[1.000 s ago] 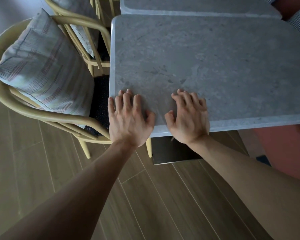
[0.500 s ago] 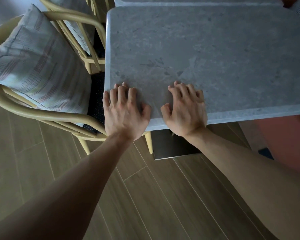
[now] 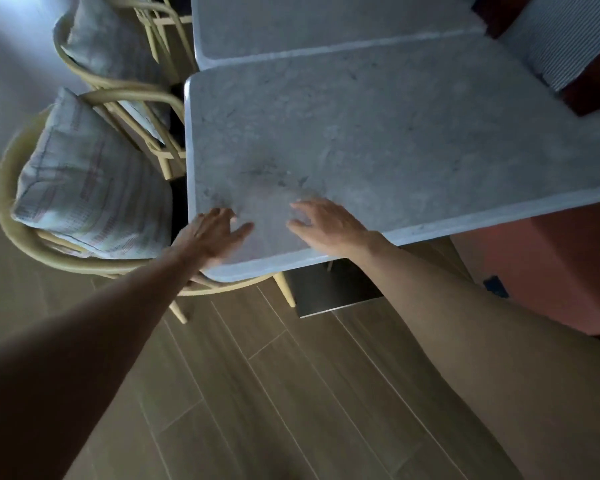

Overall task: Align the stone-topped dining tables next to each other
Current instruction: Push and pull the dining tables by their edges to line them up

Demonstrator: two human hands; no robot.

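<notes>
Both palms have been lifted or slid back from the flat press seen half a second ago: the left hand (image 3: 212, 233) is now laid over the near-left corner of the near table (image 3: 378, 143), fingers spread and loosely extended, nothing gripped; the right hand (image 3: 329, 223) is set just beside it on the near edge, fingers wide and slightly raised, blurred, so contact with the stone cannot be confirmed. Ahead of the fingertips the far table (image 3: 309, 26) is seen butted against the near one along a thin pale seam, no floor visible in the gap. The left edges are not flush: the far top's corner is offset to the right of the near top's corner. Judged from this, the closing push is done and a sideways correction is probably still needed. Versus the earlier frame, the view has been pulled back and tilted, so more of the seam is exposed. The cushioned chair (image 3: 84, 188) sits just left of the left hand, tight to the table side; a snag there is a risk if the top is shifted left.
</notes>
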